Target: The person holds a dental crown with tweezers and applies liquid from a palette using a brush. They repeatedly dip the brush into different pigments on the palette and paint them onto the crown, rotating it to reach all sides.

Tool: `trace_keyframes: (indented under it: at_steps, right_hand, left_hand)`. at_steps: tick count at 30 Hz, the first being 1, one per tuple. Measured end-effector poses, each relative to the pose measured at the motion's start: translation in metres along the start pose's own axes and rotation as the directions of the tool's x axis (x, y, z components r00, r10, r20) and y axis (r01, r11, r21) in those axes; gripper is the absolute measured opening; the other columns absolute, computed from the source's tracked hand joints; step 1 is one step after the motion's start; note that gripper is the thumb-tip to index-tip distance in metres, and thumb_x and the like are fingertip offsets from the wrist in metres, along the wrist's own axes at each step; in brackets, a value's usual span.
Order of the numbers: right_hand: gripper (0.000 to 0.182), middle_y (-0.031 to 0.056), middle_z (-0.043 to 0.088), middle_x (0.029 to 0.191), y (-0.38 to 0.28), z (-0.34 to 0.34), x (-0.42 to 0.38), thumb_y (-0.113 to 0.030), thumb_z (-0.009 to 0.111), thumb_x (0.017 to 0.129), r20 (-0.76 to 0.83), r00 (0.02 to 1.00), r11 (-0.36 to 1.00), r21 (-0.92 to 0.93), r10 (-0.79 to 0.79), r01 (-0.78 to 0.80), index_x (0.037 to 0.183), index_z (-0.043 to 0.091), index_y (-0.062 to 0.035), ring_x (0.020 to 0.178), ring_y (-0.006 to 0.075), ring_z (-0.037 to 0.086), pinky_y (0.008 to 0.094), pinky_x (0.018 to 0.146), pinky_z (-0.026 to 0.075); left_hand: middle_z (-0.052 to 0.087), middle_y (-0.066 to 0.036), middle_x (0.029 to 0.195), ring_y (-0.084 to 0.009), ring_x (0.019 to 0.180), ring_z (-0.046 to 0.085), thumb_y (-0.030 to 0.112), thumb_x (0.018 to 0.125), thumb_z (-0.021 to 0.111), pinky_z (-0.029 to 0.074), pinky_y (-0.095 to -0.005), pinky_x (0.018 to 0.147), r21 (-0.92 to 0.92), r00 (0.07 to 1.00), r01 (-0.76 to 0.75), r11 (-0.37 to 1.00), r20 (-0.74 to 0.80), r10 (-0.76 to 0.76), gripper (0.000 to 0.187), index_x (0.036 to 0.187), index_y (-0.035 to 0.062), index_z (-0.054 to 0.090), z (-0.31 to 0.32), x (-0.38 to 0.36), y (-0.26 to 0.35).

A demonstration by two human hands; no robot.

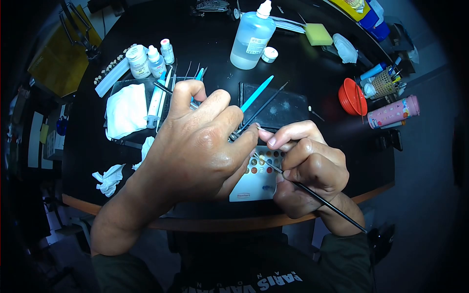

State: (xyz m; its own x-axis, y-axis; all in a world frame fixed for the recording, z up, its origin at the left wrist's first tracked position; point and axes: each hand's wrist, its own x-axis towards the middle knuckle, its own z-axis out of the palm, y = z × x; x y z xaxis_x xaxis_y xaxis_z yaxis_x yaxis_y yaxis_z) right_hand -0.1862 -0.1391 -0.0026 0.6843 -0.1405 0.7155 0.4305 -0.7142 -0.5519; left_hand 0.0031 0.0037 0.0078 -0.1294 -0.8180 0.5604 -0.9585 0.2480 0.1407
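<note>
My left hand (pixel 202 134) is closed, its back toward me, round a slim dark-and-metal tool (pixel 163 88) whose kind I cannot make out. My right hand (pixel 312 163) grips a thin black-handled paintbrush (pixel 325 201); its tip points up and left, toward my left fingers. The fingertips of both hands meet, with a tiny whitish bit (pixel 260 129) between them, too small to name. Below lies a white palette card (pixel 246 190) with rows of coloured round spots, partly covered by my hands. Just beyond my fingers, a turquoise-handled tool (pixel 257 93) and a dark brush (pixel 266 105) rest on a black slab (pixel 293 105).
At left are a folded white cloth (pixel 126 110), a syringe (pixel 155 108), small bottles (pixel 140 61) and crumpled tissue (pixel 108 179). A large clear bottle (pixel 252 36) stands at the back. At right are a red bowl (pixel 351 96), a pen holder (pixel 381 83) and a pink bottle (pixel 394 111).
</note>
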Motion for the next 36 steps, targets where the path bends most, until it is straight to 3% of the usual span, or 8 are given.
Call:
trace_keyframes:
  at_steps: [17,23,29,36]
  right_hand:
    - [0.027,0.0072,0.059,0.072,0.002,0.001,-0.002,0.013,0.067,0.07,-0.027,0.999,1.0,0.02,-0.018,0.018,0.071,0.048,-0.0071,0.095,0.0346,0.076,0.0419,0.082,0.065]
    - [0.023,0.0089,0.064,0.076,-0.006,-0.002,0.001,0.012,0.073,0.074,-0.021,0.999,0.994,0.107,0.024,-0.022,0.074,0.056,-0.0045,0.101,0.0358,0.074,0.0517,0.095,0.065]
    - [0.017,0.0102,0.074,0.084,-0.007,-0.002,0.003,0.011,0.081,0.075,0.053,0.999,0.987,0.159,-0.009,0.0,0.08,0.07,-0.0012,0.11,0.0354,0.07,0.061,0.108,0.059]
    - [0.014,0.0095,0.076,0.085,-0.009,-0.002,0.001,0.009,0.082,0.077,0.073,0.997,0.984,0.176,-0.006,-0.007,0.081,0.073,-0.0009,0.114,0.0349,0.068,0.0625,0.114,0.054]
  left_hand:
    - [0.053,-0.002,0.079,-0.0211,0.076,0.052,0.019,0.082,0.082,0.033,-0.0459,0.083,-0.006,1.0,-0.004,1.0,-0.009,0.004,0.022,0.102,0.0097,0.084,-0.001,0.001,0.0]
    - [0.056,-0.002,0.078,-0.0214,0.076,0.053,0.018,0.083,0.081,0.034,-0.0463,0.085,-0.059,0.999,-0.003,0.998,-0.04,0.001,0.022,0.104,0.0102,0.084,0.001,0.0,-0.003]
    - [0.057,-0.002,0.077,-0.0209,0.077,0.055,0.018,0.083,0.08,0.035,-0.0466,0.088,-0.074,0.998,0.0,0.997,-0.062,-0.005,0.023,0.104,0.0104,0.084,0.003,0.0,-0.006]
    - [0.061,-0.003,0.077,-0.0199,0.077,0.054,0.018,0.086,0.079,0.034,-0.0461,0.087,-0.145,0.996,0.019,0.989,-0.078,-0.03,0.023,0.107,0.0103,0.085,0.005,-0.001,-0.008]
